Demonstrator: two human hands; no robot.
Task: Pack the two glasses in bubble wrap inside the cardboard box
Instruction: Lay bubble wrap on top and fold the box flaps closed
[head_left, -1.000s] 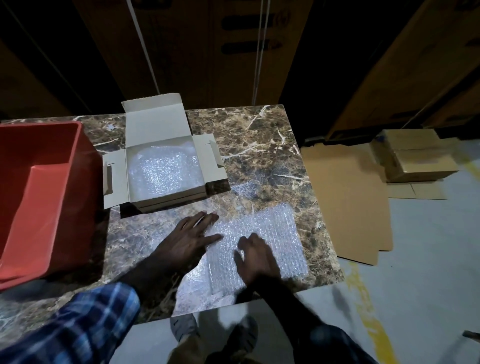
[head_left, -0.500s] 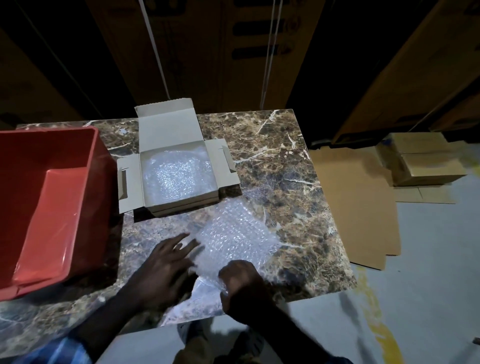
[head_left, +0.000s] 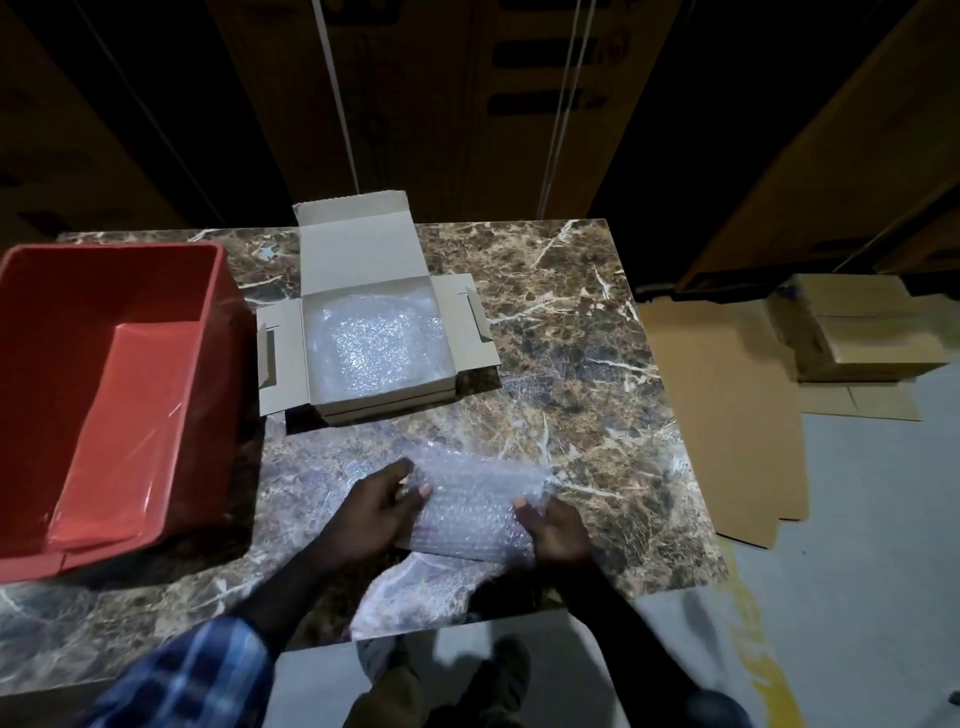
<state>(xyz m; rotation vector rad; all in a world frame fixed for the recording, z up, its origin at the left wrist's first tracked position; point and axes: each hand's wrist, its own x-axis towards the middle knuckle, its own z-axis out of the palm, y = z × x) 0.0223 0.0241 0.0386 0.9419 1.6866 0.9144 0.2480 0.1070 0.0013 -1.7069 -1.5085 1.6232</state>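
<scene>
Nearest the person, both hands are on a bubble-wrap bundle (head_left: 475, 506) that lies on the desk (head_left: 597, 364) close to its near edge. The left hand (head_left: 371, 512) grips the bundle's left end, fingers curled over the top and thumb on the front. The right hand (head_left: 553, 527) holds the right end, fingers curled round it. The bundle's long axis runs left to right between the two hands, so each hand has one end and neither is nearer. A loose tail of wrap (head_left: 410, 587) trails from under the bundle toward the person and just over the desk edge. Whether a glass is inside cannot be seen through the wrap, though the rolled shape suggests it.

Straight ahead of the hands, a little to their left, sits the open cardboard box (head_left: 374, 343), its lid flap standing at the far side and its side flaps spread flat. Another bubble-wrap bundle (head_left: 371, 345) already lies in it. The box opening faces up, and its longer side looks to run left to right, much as the bundle in the hands lies. So the likely next move is a short carry forward and slightly left, with little turning.

Left of the hands stands a red bin (head_left: 111, 384). Beyond the desk to the right, flat cardboard sheets (head_left: 722, 415) and stacked boxes (head_left: 857, 325) rest on the floor.
</scene>
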